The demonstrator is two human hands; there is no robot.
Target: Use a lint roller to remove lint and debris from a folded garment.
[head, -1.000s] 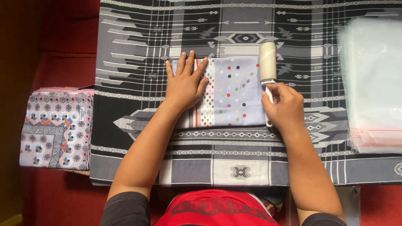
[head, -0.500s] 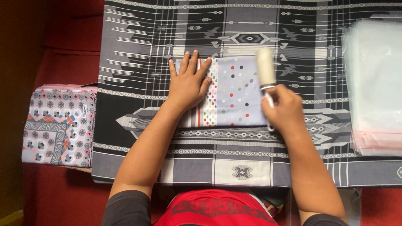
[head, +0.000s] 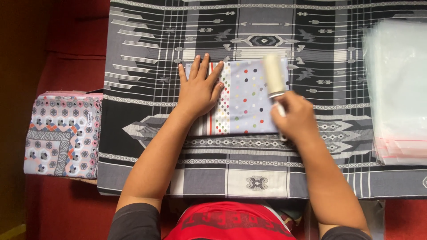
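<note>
A folded pale cloth with coloured dots (head: pixel 244 100) lies in the middle of a black and grey patterned table cover (head: pixel 147 49). My left hand (head: pixel 199 89) presses flat on the cloth's left part, fingers spread. My right hand (head: pixel 297 119) grips the handle of a white lint roller (head: pixel 274 75), whose roll rests on the cloth's right side.
A stack of clear plastic bags (head: pixel 398 89) sits at the right edge of the cover. A pile of folded patterned cloths (head: pixel 62 133) rests at the left on a red surface (head: pixel 71 49). My red shirt shows at the bottom.
My right hand has slid the lint roller leftward, from the cloth's right edge onto its dotted surface. My left hand stays pressed on the cloth.
</note>
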